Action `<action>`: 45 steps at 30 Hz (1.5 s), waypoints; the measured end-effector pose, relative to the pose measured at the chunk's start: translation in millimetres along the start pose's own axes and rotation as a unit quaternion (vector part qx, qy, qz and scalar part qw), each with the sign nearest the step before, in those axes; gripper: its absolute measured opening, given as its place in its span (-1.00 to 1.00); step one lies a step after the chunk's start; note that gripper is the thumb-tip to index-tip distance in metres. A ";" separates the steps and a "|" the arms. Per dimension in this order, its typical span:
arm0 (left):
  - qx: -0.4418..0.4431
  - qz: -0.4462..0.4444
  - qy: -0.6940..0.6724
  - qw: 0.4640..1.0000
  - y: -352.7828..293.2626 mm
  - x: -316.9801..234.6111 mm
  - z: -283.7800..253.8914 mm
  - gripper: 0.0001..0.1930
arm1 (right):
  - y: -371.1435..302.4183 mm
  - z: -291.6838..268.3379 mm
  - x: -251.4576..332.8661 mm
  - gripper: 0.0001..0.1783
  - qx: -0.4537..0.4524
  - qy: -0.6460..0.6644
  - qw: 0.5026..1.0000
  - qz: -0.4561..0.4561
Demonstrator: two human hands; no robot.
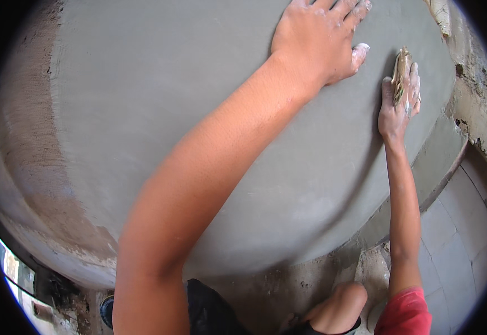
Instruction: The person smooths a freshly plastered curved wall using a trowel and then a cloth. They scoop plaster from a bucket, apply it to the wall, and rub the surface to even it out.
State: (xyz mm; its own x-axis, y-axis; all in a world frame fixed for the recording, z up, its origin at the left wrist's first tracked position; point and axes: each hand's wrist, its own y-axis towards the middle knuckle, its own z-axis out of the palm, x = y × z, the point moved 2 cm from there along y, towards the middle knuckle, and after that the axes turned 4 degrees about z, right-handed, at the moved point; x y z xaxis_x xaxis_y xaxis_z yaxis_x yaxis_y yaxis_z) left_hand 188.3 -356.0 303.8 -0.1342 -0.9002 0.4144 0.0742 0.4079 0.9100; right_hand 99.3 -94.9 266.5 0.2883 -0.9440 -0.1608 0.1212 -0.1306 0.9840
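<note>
A broad surface of smooth grey plaster [221, 84] spreads out in front of me. High on it my left hand [317, 42] lies flat with its fingers apart and the thumb out to the side; the upper edge of the picture cuts off some fingertips. Farther right, my right hand [395, 114] grips a thin, layered tan pad [401, 75], thumb on one side and fingers on the other. The pad is close against the plaster; its exact material I cannot make out. Pale plaster residue coats the fingers of both hands.
Rough brown wall [28, 128] borders the plaster on the left. Broken, uneven render [475, 100] lies along the right side, with grey tiles [458, 223] below it. My bent knee [341, 307] is near the lower edge of the plaster.
</note>
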 end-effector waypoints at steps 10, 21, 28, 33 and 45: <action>-0.007 -0.003 -0.002 1.000 0.9 -0.4 -2.1 -0.26 | -73.9 -31.5 52.7 -0.10 0.045 0.060 0.996 -0.051; -0.035 0.001 0.013 0.999 -1.2 -1.5 4.0 -0.28 | -4.4 1.7 21.7 -0.21 0.001 0.024 1.000 -0.005; -0.012 -0.003 0.011 1.000 -2.2 -1.7 0.0 -0.27 | -47.6 -18.8 32.7 -0.17 0.040 0.030 0.998 0.044; -0.011 0.004 -0.001 1.000 0.7 -0.9 -3.0 -0.26 | -66.4 -35.8 75.8 -0.05 0.055 0.047 0.991 -0.109; -0.047 0.003 0.000 0.999 -5.3 -1.6 7.7 -0.27 | -21.9 -6.5 19.2 -0.34 0.009 0.013 0.999 0.041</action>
State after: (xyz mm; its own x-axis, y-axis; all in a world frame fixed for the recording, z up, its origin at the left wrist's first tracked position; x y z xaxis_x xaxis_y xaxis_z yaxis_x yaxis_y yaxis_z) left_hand 180.5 -355.5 298.4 -0.1336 -0.8979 0.4194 0.1674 0.3967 0.9026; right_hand 108.3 -108.2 241.3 0.3215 -0.9435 -0.0808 0.0792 -0.0583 0.9952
